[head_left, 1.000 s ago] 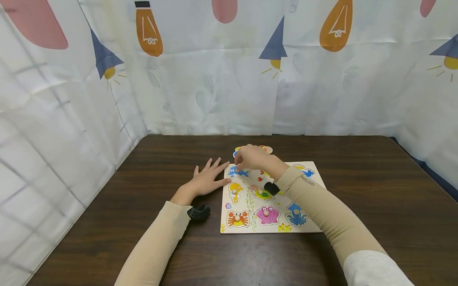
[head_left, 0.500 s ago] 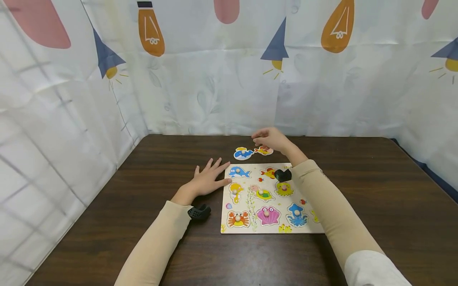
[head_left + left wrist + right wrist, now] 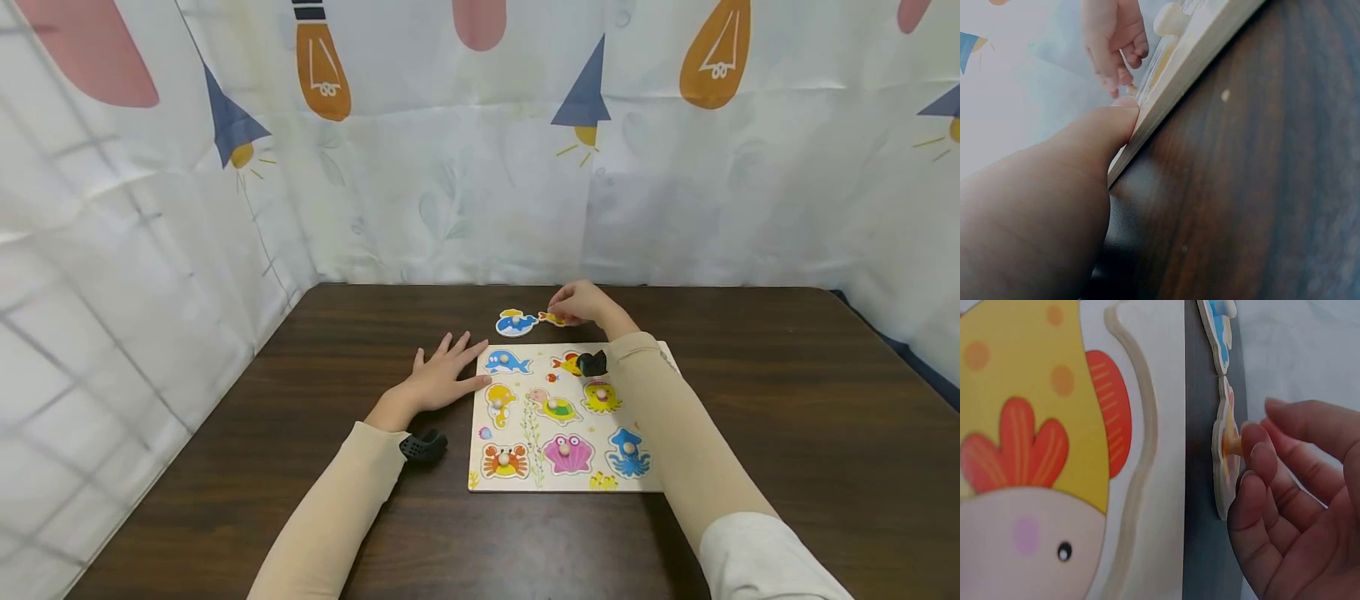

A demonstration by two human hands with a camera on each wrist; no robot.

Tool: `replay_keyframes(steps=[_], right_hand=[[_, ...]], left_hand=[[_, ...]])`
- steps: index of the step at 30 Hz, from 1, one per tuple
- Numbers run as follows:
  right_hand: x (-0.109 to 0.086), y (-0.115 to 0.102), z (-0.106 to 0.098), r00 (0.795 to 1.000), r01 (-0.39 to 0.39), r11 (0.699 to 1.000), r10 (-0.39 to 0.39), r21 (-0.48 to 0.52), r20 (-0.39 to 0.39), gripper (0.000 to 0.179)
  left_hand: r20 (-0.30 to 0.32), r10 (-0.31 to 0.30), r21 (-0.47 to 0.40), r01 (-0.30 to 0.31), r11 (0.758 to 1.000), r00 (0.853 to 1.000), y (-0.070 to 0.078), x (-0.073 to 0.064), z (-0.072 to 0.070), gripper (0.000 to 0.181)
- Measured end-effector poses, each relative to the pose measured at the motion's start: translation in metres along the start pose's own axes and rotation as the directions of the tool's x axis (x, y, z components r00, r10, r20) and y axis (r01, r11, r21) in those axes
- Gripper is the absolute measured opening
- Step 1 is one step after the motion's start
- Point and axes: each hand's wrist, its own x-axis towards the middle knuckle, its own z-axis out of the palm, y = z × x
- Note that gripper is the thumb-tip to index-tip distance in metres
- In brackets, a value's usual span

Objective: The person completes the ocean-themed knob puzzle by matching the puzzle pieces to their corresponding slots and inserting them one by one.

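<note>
My left hand (image 3: 433, 383) lies with fingers spread on the table, its thumb (image 3: 1110, 122) touching the left edge of the wooden knob puzzle board (image 3: 600, 433). Beyond the board's far edge, my right hand (image 3: 588, 307) is over a loose fish puzzle piece (image 3: 555, 318), partly covering it. In the right wrist view, fingertips are right at that piece's wooden knob (image 3: 1233, 447), while the thumb (image 3: 1285, 412) stands apart from it. A loose blue whale piece (image 3: 516, 323) lies just left of the fish piece. A blue dolphin piece (image 3: 507, 362) with a knob sits in the board's far left corner.
Other knobbed pieces sit in the board: a seahorse (image 3: 499, 405), a turtle (image 3: 557, 407), an octopus (image 3: 602, 397), a crab (image 3: 504, 461), a pink shell (image 3: 567, 454) and a squid (image 3: 628, 454). A patterned curtain (image 3: 450, 200) hangs behind the brown table (image 3: 360, 333).
My right hand has left the dolphin piece at the board's far left, moved right and away beyond the board, then lowered to the loose fish piece. The left hand has stayed in place.
</note>
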Motion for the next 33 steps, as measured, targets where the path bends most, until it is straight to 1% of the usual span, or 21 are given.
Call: replay_keyframes(steps=[3,6,13,16,20,26,33], right_hand=[[0.001,-0.001,0.001,0.999,-0.050,0.998,0.050,-0.048,-0.007,0.023],[0.000,-0.002,0.003,0.996,-0.085,0.994,0.084,-0.072,-0.011,0.023],[0.001,-0.003,0.003,0.989,-0.148,0.988,0.148,-0.046,-0.022,0.025],[0.001,-0.003,0.004,0.989,-0.147,0.988,0.146,-0.045,-0.032,0.025],[0.002,-0.005,0.006,0.991,-0.122,0.986,0.115,-0.114,-0.062,0.023],[0.005,-0.010,0.010,0.993,-0.101,0.959,0.080,-0.265,-0.090,0.017],[0.006,-0.013,0.010,0.992,-0.099,0.937,0.067,-0.334,-0.107,0.018]], left_hand=[[0.005,0.002,-0.004,-0.002,1.000,1.000,0.001,-0.001,0.000,0.077],[0.005,0.001,-0.002,-0.001,1.000,1.000,0.001,-0.001,0.000,0.077],[-0.003,0.003,-0.001,-0.003,1.000,1.000,0.002,0.001,0.000,0.077],[-0.003,0.000,-0.002,0.000,1.000,1.000,0.002,0.001,0.000,0.077],[-0.002,0.000,-0.004,0.000,1.000,1.000,0.002,0.000,0.000,0.076],[-0.003,-0.003,-0.006,0.003,1.000,1.000,0.002,-0.001,-0.002,0.076],[-0.005,0.002,-0.007,-0.002,1.000,1.000,0.003,-0.003,-0.002,0.076]])
